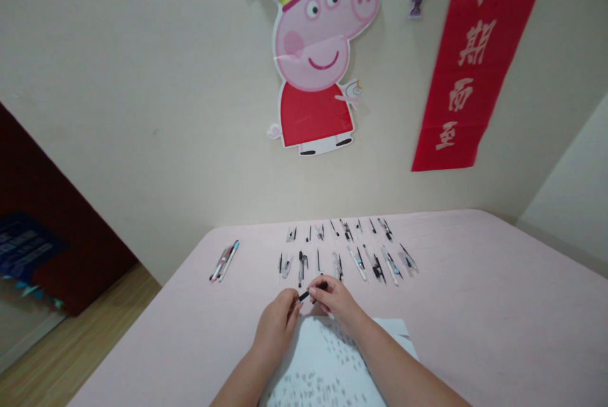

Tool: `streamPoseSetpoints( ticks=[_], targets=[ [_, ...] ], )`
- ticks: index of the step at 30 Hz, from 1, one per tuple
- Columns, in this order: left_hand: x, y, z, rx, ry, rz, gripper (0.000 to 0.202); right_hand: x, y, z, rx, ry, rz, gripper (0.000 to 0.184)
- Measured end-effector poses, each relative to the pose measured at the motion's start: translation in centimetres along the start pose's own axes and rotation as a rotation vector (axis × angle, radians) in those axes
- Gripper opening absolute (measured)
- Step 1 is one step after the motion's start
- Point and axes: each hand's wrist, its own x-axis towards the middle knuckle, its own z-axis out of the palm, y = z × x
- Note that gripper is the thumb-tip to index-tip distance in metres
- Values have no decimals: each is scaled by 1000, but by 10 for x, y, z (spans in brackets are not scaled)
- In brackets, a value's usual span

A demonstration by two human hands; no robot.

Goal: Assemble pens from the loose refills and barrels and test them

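Note:
Over the top edge of a handwritten sheet of paper (327,369), my two hands meet with their fingertips close together. My left hand (278,321) is closed on a slim black pen piece (304,296) that sticks out toward the right. Pinched in my right hand (336,299) is another black pen piece (323,285), its dark end showing above the fingers. Whether the two pieces are joined cannot be seen. Just beyond my hands, disassembled pen parts (303,264) lie in small groups, arranged in two rows.
Several whole pens (224,261) lie bunched at the left on the pink-covered table (475,306). The wall behind bears a cartoon pig cutout (316,112) and a red banner (456,87). A dark red door (52,223) stands at the left.

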Motion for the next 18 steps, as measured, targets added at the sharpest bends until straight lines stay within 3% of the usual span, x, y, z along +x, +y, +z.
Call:
streamPoseSetpoints(
  ticks=[5, 11, 18],
  targets=[
    [1, 1, -2, -20, -18, 57, 30, 1, 0, -1, 45, 16, -15, 31],
    [-1, 0, -2, 4, -11, 47, 22, 3, 2, -2, 78, 44, -32, 30],
    [2, -3, 0, -122, 50, 35, 23, 4, -3, -5, 134, 131, -21, 24]
  ],
)
